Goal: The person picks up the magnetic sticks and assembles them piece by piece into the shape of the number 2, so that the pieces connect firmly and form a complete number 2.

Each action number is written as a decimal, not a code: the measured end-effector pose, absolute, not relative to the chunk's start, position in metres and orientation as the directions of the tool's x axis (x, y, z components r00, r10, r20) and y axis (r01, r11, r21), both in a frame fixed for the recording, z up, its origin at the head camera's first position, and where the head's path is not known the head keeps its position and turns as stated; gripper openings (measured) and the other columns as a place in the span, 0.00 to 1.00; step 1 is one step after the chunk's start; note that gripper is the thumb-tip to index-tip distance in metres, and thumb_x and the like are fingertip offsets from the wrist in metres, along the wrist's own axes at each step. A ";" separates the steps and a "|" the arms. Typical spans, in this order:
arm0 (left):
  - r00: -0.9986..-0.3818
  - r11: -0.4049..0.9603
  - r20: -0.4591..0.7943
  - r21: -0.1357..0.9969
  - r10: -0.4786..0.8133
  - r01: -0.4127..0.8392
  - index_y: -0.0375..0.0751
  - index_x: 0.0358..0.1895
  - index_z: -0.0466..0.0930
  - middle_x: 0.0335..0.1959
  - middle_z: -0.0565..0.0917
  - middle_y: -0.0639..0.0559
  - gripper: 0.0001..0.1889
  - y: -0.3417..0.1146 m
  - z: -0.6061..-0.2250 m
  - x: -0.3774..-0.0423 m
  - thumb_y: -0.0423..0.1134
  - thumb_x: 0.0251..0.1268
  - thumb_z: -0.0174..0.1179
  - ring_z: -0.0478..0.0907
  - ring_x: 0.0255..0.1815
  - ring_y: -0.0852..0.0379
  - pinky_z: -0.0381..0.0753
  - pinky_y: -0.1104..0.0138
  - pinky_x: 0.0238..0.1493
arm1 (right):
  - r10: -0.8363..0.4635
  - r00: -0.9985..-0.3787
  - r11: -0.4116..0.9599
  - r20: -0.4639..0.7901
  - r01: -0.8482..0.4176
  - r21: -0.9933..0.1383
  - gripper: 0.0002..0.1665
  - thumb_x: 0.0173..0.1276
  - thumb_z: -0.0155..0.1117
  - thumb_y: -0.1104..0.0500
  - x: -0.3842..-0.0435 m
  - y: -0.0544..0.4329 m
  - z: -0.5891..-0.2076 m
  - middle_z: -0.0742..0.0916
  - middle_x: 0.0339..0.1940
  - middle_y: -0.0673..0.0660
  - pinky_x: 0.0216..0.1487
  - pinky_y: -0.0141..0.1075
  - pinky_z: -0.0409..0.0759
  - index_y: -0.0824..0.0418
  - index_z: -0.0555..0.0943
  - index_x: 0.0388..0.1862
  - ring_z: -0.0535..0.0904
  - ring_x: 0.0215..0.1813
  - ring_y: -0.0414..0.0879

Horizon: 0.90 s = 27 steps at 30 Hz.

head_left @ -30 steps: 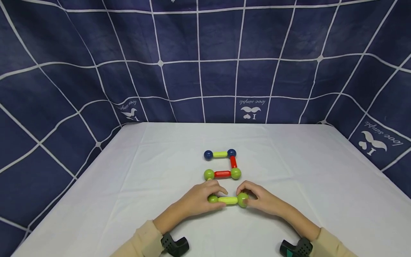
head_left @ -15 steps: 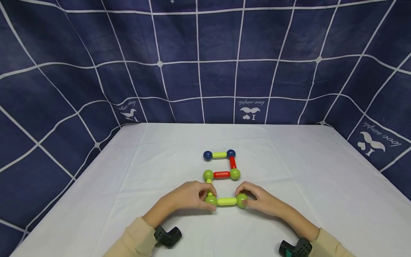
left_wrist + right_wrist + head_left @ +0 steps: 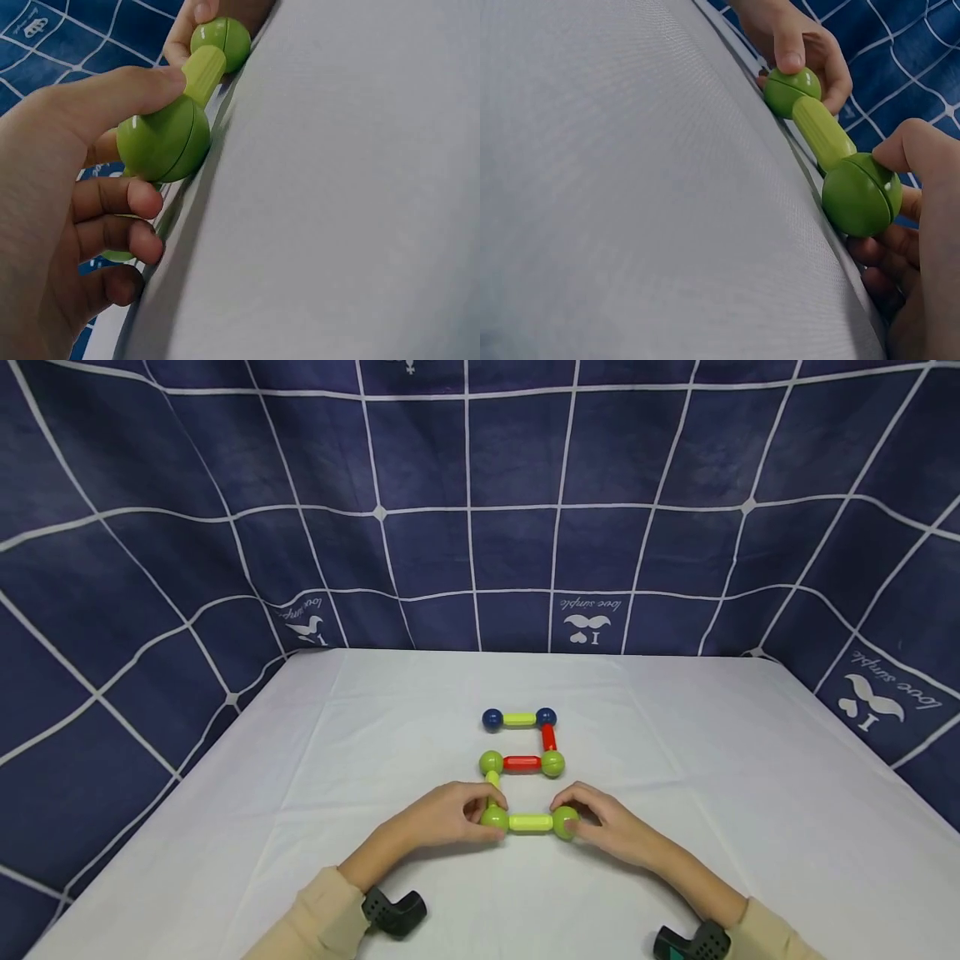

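A zigzag of toy balls and rods lies on the white cloth. At its near end a yellow-green rod [image 3: 530, 822] joins two green balls. My left hand [image 3: 457, 814] pinches the left green ball [image 3: 166, 139] between thumb and fingers. The right green ball [image 3: 861, 195] is held by my right hand [image 3: 611, 827]. A second yellow-green rod [image 3: 492, 779], partly behind my left fingers, runs back to another green ball [image 3: 491, 762]. Beyond it are a red rod [image 3: 522, 763], a green ball [image 3: 552, 763], another red rod [image 3: 549, 737] and two dark blue balls [image 3: 546, 717] with a yellow-green rod [image 3: 519, 719] between them.
The white cloth [image 3: 375, 727] covers the tabletop around the toy pieces. A dark blue curtain [image 3: 510, 543] with white grid lines rises behind the table and along both sides. Black wrist devices [image 3: 393, 914] sit at both sleeves.
My left hand has shifted left from over the near rod to the left green ball, uncovering the rod behind it. The right hand keeps its hold, almost unmoved.
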<state>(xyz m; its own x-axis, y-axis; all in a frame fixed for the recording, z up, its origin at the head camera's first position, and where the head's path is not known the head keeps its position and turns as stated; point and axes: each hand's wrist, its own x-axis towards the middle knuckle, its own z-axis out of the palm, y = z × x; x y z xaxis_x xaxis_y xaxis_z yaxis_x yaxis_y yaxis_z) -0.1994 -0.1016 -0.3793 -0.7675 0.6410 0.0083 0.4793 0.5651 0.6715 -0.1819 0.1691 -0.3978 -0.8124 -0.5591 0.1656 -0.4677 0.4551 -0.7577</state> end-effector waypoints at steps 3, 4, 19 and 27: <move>-0.772 0.548 0.027 0.688 0.635 0.475 0.55 0.43 0.78 0.19 0.70 0.63 0.16 -0.101 -0.382 -0.201 0.53 0.51 0.64 0.64 0.22 0.69 0.65 0.75 0.26 | -0.528 -0.831 0.476 0.175 -0.461 -0.749 0.10 0.67 0.54 0.57 -0.183 0.169 -0.399 0.79 0.44 0.48 0.46 0.28 0.72 0.53 0.75 0.46 0.71 0.43 0.33; -0.773 0.543 0.032 0.693 0.634 0.474 0.55 0.44 0.78 0.20 0.70 0.63 0.16 -0.101 -0.383 -0.201 0.53 0.51 0.64 0.64 0.22 0.69 0.65 0.75 0.26 | -0.520 -0.836 0.481 0.175 -0.457 -0.748 0.10 0.67 0.54 0.57 -0.183 0.169 -0.399 0.79 0.44 0.48 0.45 0.28 0.72 0.53 0.75 0.46 0.71 0.43 0.33; -0.784 0.529 0.063 0.704 0.617 0.473 0.53 0.46 0.77 0.22 0.70 0.62 0.16 -0.103 -0.387 -0.200 0.52 0.55 0.61 0.64 0.23 0.68 0.65 0.75 0.26 | -0.493 -0.853 0.513 0.169 -0.442 -0.735 0.11 0.64 0.55 0.60 -0.186 0.164 -0.398 0.79 0.43 0.47 0.42 0.28 0.71 0.53 0.76 0.45 0.70 0.41 0.34; -0.801 0.569 0.048 0.679 0.597 0.465 0.55 0.49 0.78 0.24 0.72 0.62 0.14 -0.104 -0.380 -0.203 0.50 0.63 0.53 0.66 0.26 0.66 0.67 0.74 0.28 | -0.481 -0.865 0.519 0.144 -0.413 -0.748 0.14 0.69 0.50 0.51 -0.186 0.165 -0.396 0.79 0.46 0.49 0.43 0.28 0.72 0.54 0.75 0.49 0.71 0.43 0.34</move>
